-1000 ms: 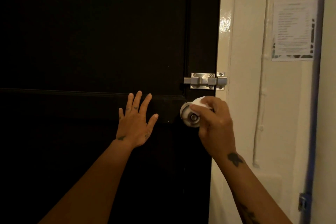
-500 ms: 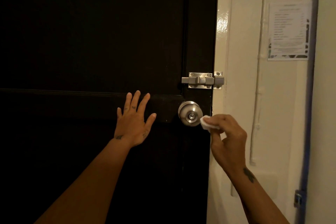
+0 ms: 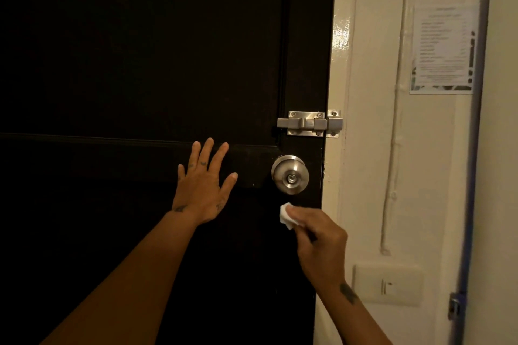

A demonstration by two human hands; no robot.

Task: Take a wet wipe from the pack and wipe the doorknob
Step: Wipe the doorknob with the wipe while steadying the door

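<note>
In the head view, the right hand (image 3: 322,244) pinches a folded white wet wipe (image 3: 286,216) between thumb and fingers (image 3: 297,214), just below the doorknob (image 3: 290,174) and not touching it. The left hand (image 3: 203,187) lies flat on the dark door (image 3: 140,64) with its fingers spread, gripping nothing, to the left of the knob.

The step in hand looks like the wiping itself, with the wipe now off the metal. To do it well, the person would likely bring the wipe up under the knob and curl it round the rim, turning the wrist so the underside and the neck against the door get covered as well as the face. The flat left hand probably steadies the door, so that firm pressure on the knob is safe.

The doorknob is a round, brushed silver one with a small button or keyway at its centre, standing out from the door's right edge, below a silver slide bolt (image 3: 309,123). Whether it is wet or clean cannot be told in this dim light. No pack is in view.
</note>
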